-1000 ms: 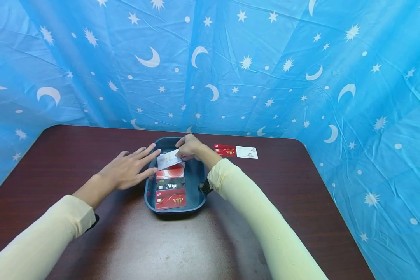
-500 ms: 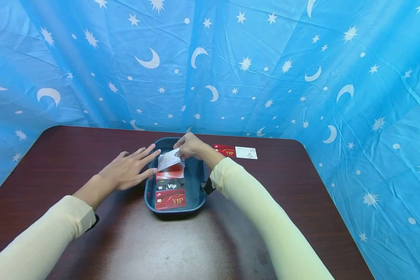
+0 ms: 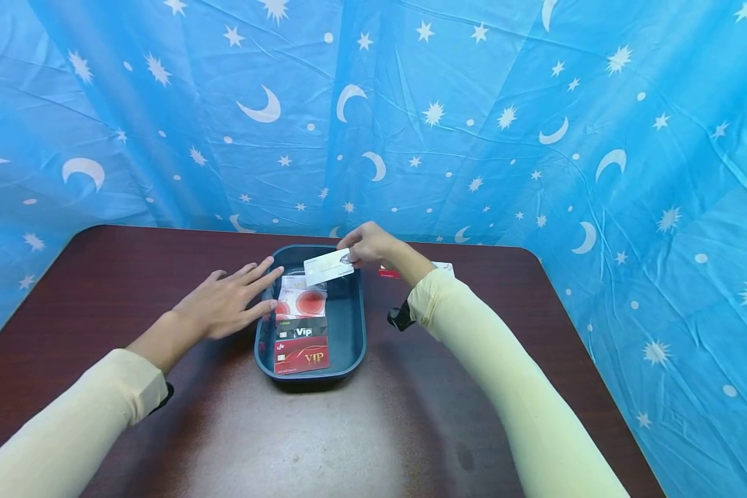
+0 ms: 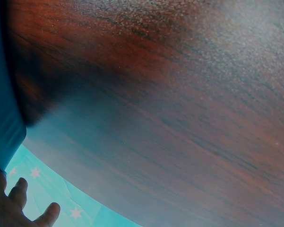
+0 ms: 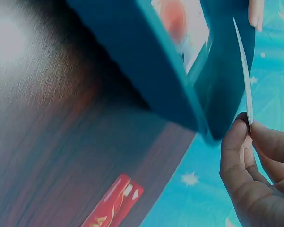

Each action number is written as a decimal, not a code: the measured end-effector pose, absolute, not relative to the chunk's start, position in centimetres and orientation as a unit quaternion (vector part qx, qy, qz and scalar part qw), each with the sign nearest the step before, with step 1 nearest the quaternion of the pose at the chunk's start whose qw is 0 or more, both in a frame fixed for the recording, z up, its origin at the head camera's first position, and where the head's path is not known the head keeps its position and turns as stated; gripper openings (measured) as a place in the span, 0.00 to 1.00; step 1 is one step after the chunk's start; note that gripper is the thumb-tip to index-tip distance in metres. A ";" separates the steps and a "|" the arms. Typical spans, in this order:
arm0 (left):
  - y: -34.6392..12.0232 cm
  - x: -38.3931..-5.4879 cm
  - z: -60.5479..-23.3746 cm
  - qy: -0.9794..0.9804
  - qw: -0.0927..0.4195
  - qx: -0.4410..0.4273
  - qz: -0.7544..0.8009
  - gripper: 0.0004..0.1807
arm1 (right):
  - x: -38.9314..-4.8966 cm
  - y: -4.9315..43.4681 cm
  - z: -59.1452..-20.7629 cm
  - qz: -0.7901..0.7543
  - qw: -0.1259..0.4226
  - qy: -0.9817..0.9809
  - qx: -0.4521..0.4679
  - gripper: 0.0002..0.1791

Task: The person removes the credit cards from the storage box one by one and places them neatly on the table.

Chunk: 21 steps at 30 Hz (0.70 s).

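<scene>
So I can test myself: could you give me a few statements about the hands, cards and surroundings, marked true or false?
1. The right hand pinches a white card. True.
2. The left hand pinches a card too. False: its fingers are spread at the left side of the tray.
3. In the tray, the dark Vip card lies between the red VIP card and the card with red circles. True.
4. Every card is in the tray or in a hand. False: another red card lies on the table.
5. The backdrop is plain blue. False: it has white stars and moons.
</scene>
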<state>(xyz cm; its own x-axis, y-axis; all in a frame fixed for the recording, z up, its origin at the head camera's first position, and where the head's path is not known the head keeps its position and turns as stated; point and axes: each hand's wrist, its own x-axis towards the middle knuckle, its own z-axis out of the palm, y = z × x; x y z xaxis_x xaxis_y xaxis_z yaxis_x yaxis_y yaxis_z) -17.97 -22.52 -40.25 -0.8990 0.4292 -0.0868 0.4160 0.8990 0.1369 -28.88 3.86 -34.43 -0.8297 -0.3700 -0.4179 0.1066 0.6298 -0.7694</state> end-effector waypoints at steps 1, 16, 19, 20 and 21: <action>-22.5 -18.0 -40.3 0.973 0.057 0.217 0.057 0.40 | -29.0 4.2 -34.4 -0.425 0.280 0.857 -0.074 0.19; -22.5 -17.8 -40.2 0.973 0.052 0.218 0.059 0.40 | -30.4 9.5 -33.4 -0.464 0.269 0.844 -0.022 0.17; -22.4 -17.9 -40.2 0.973 0.052 0.217 0.057 0.40 | -30.6 10.6 -33.4 -0.463 0.265 0.846 -0.011 0.17; -22.4 -17.9 -40.2 0.973 0.052 0.217 0.056 0.40 | -30.7 11.0 -33.3 -0.461 0.264 0.847 -0.009 0.18; -22.4 -17.9 -40.2 0.973 0.052 0.216 0.056 0.40 | -30.7 11.4 -33.4 -0.459 0.263 0.849 -0.007 0.18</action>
